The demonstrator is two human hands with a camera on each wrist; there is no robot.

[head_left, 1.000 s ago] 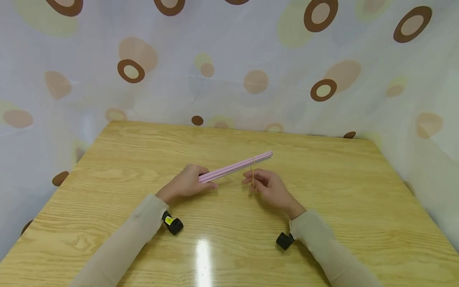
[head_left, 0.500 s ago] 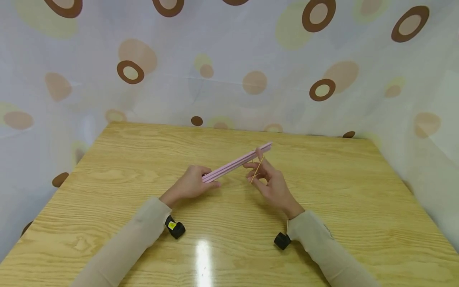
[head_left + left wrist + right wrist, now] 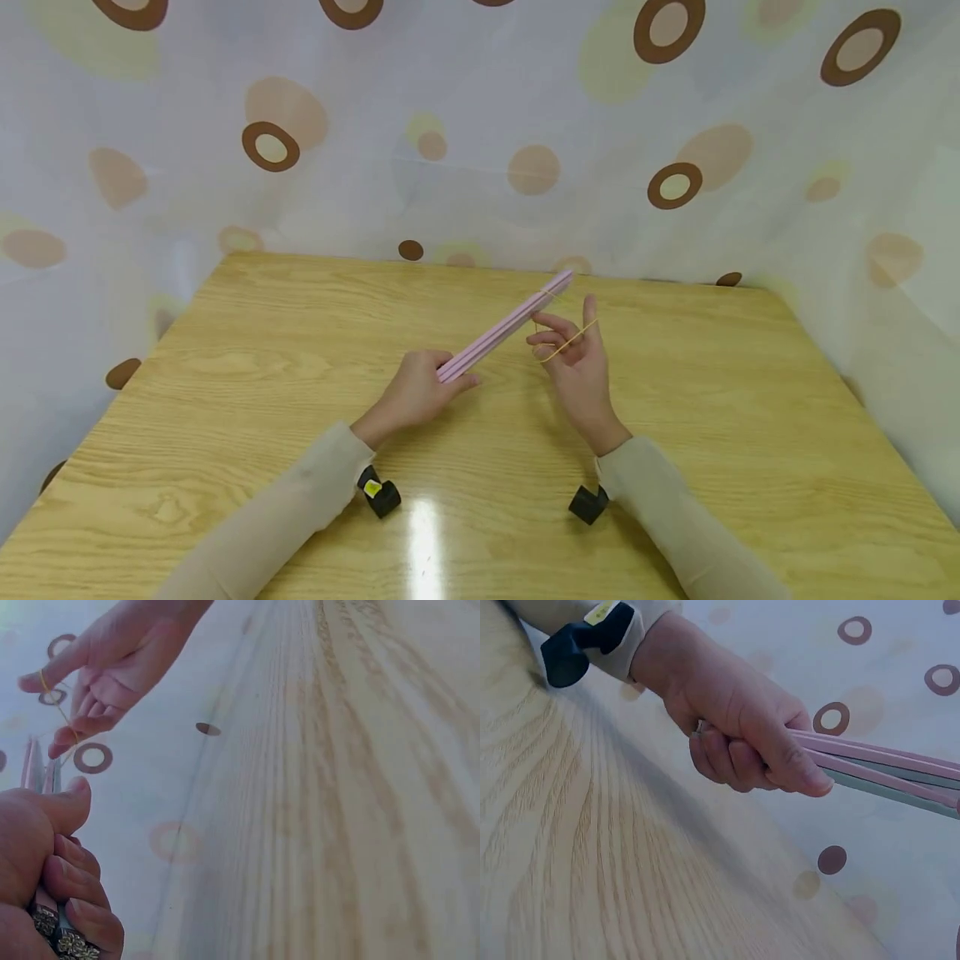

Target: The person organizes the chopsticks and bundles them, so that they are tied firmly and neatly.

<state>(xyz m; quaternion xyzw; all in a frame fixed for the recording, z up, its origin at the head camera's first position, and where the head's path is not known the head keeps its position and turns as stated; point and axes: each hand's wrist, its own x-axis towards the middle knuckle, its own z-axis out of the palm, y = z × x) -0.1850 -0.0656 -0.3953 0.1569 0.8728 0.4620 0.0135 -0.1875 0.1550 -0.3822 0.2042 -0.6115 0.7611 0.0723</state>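
Since the earlier frames, the bundle of pink sticks [image 3: 504, 332] has tilted up more steeply, its far tip now near the back edge of the tabletop [image 3: 750, 433], and the right hand [image 3: 576, 367] has turned palm-up and spread its fingers.

At the centre of the head view, the left hand [image 3: 416, 393] has its fingers and thumb curled round the near end of the sticks, holding them raised above the tabletop and slanting toward the upper right. In the right wrist view the sticks run off the right edge of the frame.

Just right of the sticks, the right hand is open with fingers spread and lifted. A thin yellow rubber band [image 3: 570, 340] is stretched across those fingers, from the index finger to a lower fingertip; it also shows in the upper left of the left wrist view. Whether the band touches the sticks cannot be told.

Beige sleeves [image 3: 277, 525] cover both forearms, each with a small black camera [image 3: 588, 504] at the wrist. A pale curtain [image 3: 480, 125] with brown and tan ovals hangs behind the tabletop.
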